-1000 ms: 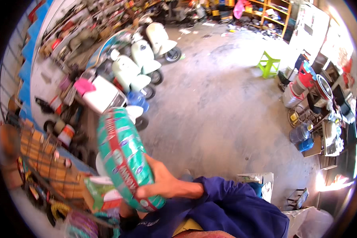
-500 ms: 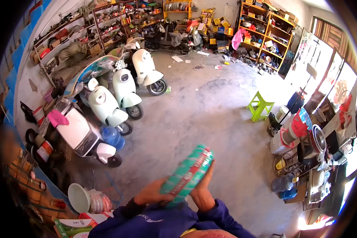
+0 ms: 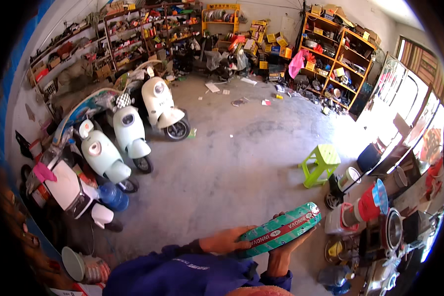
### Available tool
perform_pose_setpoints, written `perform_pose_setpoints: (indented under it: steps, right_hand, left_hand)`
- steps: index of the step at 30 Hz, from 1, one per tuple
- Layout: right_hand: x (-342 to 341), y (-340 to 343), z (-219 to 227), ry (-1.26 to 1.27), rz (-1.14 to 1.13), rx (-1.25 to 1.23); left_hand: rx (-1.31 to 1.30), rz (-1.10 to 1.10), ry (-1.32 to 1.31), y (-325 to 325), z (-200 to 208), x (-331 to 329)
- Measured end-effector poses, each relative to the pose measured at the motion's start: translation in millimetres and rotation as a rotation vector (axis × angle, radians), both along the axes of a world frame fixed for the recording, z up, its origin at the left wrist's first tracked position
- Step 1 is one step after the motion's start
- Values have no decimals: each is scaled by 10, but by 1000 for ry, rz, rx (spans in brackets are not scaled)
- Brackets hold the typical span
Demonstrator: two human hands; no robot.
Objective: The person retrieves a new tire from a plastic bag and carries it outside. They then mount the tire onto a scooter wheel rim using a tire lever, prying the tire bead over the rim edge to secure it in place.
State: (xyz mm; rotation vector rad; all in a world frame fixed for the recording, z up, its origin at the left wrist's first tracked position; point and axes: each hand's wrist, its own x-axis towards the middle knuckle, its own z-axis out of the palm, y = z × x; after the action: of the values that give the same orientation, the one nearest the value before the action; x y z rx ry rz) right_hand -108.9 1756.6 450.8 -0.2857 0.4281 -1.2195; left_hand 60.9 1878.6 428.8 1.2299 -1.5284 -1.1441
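Between my hands is a long, rounded green package (image 3: pixel 280 231) with a red band and white print, tilted up toward its right end. My left hand (image 3: pixel 226 240) is closed around its left end. From below and the right side, my right hand (image 3: pixel 284 251) wraps its far part, with some fingertips showing over the upper edge. What is inside the wrapping cannot be seen. The package is held up in front of my blue jacket, above the concrete floor.
Several pale scooters (image 3: pixel 105 156) stand at the left beside a blue water jug (image 3: pixel 113 196). A green stool (image 3: pixel 320 165) is to the right, near buckets (image 3: pixel 369 202) and stacked goods. Loaded orange shelves (image 3: pixel 335 59) line the back. Paper scraps (image 3: pixel 212 87) litter the far floor.
The package has moved right and tipped from steep to nearly level, with both hands keeping hold. My view has turned, so the scooters appear farther left and the stool lower.
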Motion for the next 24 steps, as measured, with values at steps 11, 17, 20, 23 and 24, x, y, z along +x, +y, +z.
perform_pose_setpoints:
  steps: [11,17,20,23,24]
  right_hand:
    - [1717,-2713,29,-168,570,-54]
    - [2377,-4215,-363,-52,562,-123]
    - [2543,-5120,-521,4,336,-96]
    - [2415,-5844,-663,-38,286,-101]
    - [2339,-6103,-772,-47,241,-83]
  left_hand:
    - [-32,412,-149,-2136,206,1163]
    - [43,190,67,-3856,-465,2136]
    - [84,50,66,-4875,-108,2444]
    - [69,-44,-79,-5738,-165,2565]
    - [114,-124,-87,-6118,-119,2578]
